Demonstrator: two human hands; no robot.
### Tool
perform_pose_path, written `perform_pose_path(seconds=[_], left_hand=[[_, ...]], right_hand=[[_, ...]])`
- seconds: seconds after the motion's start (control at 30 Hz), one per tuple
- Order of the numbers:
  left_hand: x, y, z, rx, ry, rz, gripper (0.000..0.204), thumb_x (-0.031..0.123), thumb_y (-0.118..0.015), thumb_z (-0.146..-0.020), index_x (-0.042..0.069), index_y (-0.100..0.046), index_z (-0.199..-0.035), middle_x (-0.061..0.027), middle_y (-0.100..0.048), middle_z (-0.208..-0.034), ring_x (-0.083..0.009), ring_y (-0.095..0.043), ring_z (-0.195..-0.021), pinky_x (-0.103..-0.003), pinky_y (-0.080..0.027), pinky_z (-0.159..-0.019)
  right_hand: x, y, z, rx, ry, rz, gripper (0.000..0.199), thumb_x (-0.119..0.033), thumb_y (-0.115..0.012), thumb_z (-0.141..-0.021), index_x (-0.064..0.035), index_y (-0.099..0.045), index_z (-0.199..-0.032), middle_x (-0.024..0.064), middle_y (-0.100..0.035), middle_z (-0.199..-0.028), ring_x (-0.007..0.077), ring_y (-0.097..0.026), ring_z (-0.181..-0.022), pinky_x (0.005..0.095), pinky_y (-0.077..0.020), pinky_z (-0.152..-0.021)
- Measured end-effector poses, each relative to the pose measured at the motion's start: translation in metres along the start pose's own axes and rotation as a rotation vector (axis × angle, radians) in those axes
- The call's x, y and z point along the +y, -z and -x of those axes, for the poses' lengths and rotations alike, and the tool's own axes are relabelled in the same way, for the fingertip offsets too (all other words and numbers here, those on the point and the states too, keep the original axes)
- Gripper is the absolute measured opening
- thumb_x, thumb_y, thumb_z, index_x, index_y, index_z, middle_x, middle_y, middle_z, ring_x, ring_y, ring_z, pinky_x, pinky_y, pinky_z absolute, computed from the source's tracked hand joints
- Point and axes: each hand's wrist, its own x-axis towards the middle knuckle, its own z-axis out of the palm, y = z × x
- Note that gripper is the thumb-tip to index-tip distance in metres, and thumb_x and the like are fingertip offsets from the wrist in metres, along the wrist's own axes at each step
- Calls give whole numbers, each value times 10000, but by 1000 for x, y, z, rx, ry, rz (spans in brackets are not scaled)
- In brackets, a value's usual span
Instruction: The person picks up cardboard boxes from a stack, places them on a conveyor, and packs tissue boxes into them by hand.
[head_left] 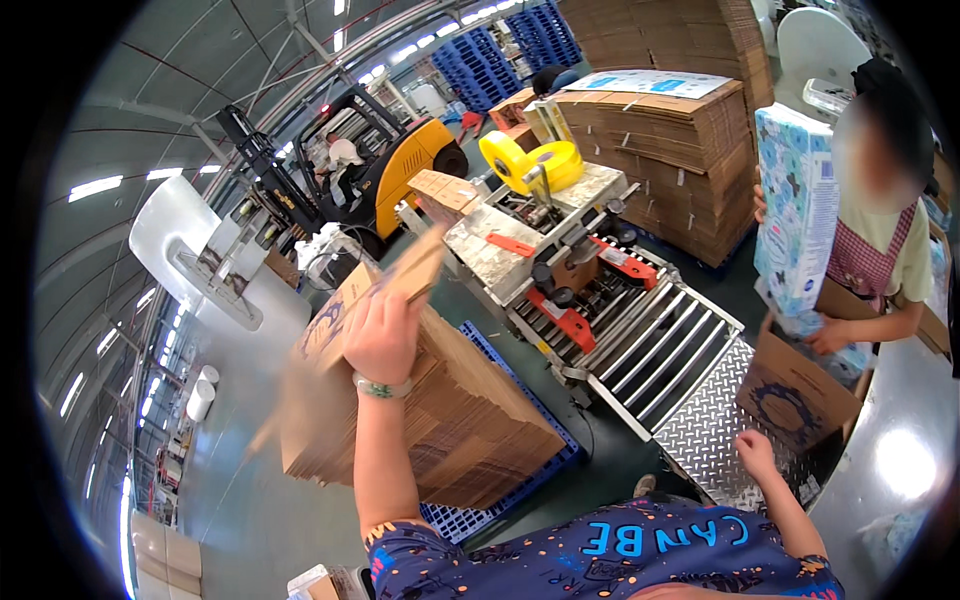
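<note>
Shirt: the person's own dark printed shirt [640, 555] fills the lower edge, nearest the camera, with both forearms reaching out over it.
Left hand: the left hand [383, 338] is raised and closed on a flat cardboard sheet [375, 290], tilting it up off the stack, so 1 sheet comes free from the rest.
Stack: the pile of flat cartons [450, 410] sits on a blue pallet [500, 505], just beside the person and within arm's reach.
Right hand: the right hand [755, 452] rests fingers-down on the steel plate [705, 430]; it grips nothing and seems to steady the body.
Machine: a roller conveyor [650, 345] leads into a tape sealer with a yellow tape roll [530, 162] on top.
Co-worker: a person in an apron lowers a patterned pack [795, 200] into an open box [795, 390] at the plate's far end.
Background: a yellow forklift [400, 165] stands well apart.
</note>
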Motion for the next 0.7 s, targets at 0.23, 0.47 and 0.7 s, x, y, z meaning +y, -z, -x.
perform_pose_path(seconds=[0.23, 0.47, 0.7], left_hand=[[112, 71, -98, 258, -378, 543, 676, 732, -536, -857, 90, -443, -668, -35, -399, -584, -236, -439, -510, -342, -346, -502], [193, -37, -68, 418, 483, 1394, 654, 571, -327, -1069, 65, -415, -665, -5, -383, -614, -122, -396, -591, -303, -292, -552], [346, -86, 74, 153, 733, 1139, 211, 79, -620, -898, 11, -561, -1090, -139, -571, -1036, -313, -524, -1000, -429, -411, -940]], right_hand=[[-197, 21, 63, 68, 437, 259, 971, -311, -820, -774, -70, -297, -1556, 238, -264, -1592, 423, -267, -1470, 501, -239, -1208], [-211, 68, 146, 536, 376, 379, 412, -212, -861, -716, -21, -664, -1023, 104, -632, -729, 337, -642, -746, 519, -450, -1049], [-175, 61, 174, 546, 419, 879, 292, -159, -808, -721, -95, -523, -734, 107, -598, -702, 318, -613, -735, 443, -490, -946]])
